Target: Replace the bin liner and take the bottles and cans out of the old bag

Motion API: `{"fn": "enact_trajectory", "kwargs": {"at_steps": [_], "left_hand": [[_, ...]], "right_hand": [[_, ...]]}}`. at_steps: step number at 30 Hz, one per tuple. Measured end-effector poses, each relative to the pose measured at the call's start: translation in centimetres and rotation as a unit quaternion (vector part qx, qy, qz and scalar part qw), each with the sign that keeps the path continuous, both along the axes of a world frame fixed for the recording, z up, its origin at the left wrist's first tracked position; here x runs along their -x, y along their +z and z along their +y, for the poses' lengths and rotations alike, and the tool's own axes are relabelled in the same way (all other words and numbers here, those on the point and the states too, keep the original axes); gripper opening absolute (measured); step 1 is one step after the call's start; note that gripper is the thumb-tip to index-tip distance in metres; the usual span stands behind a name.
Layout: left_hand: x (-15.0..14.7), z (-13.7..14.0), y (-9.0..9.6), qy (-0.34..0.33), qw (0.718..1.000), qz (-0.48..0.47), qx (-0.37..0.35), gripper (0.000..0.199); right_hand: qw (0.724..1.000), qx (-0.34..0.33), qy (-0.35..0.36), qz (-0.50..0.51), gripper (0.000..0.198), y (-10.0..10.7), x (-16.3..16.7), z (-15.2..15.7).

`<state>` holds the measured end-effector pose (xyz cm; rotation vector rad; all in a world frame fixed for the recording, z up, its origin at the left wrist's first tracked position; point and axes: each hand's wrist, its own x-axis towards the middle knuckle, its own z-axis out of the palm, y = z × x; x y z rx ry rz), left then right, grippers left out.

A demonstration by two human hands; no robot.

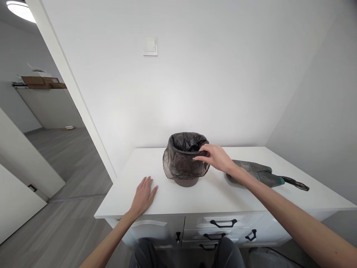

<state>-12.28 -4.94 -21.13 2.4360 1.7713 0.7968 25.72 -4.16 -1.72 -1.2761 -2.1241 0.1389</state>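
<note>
A small brown trash bin (186,182) stands upright on the white cabinet top, lined with a thin, dark translucent garbage bag (184,163). The bag's edge is folded over the rim and hangs loosely around the outside. My right hand (213,156) is at the bin's right front rim, fingers over the inner side and thumb outside, with the bag's folded edge between them. My left hand (143,195) lies flat on the cabinet top, left of the bin, fingers spread and holding nothing. Behind my right forearm lies a dark plastic bundle (256,173) with green marks, partly covered by the arm.
The white cabinet (167,204) has black handles (223,224) on its front and a wall behind it. A light switch (150,46) is on that wall. Through the doorway at left, cardboard boxes (41,82) sit on a surface. My knees (228,253) are close to the cabinet front.
</note>
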Motion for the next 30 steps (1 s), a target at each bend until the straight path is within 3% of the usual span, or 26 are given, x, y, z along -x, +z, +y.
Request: {"fn": "enact_trajectory", "kwargs": {"at_steps": [5, 11, 16, 22, 27, 30], "left_hand": [[-0.4, 0.0, -0.2, 0.012, 1.000, 0.028, -0.009, 0.049], [-0.3, 0.2, -0.6, 0.023, 0.998, 0.062, -0.011, 0.053], [-0.3, 0.2, -0.6, 0.026, 0.997, 0.076, -0.014, 0.054], [-0.3, 0.3, -0.9, 0.019, 0.996, 0.085, -0.022, 0.053], [-0.3, 0.3, -0.8, 0.020, 0.995, 0.091, -0.027, 0.053], [-0.2, 0.1, -0.9, 0.021, 0.995, 0.097, -0.027, 0.053]], "right_hand": [[0.998, -0.004, -0.046, 0.044, 0.043, 1.1, -1.7, 1.2], [0.988, -0.048, -0.144, 0.026, 0.056, 1.1, -6.8, 5.2], [0.971, -0.024, -0.238, 0.000, 0.056, -0.3, -12.2, 8.0], [0.951, 0.013, -0.310, -0.007, 0.056, -3.1, -17.7, 9.3], [0.945, 0.025, -0.325, -0.022, 0.055, -4.5, -19.1, 9.7], [0.941, -0.008, -0.334, -0.049, 0.052, -4.8, -18.8, 9.5]]}}
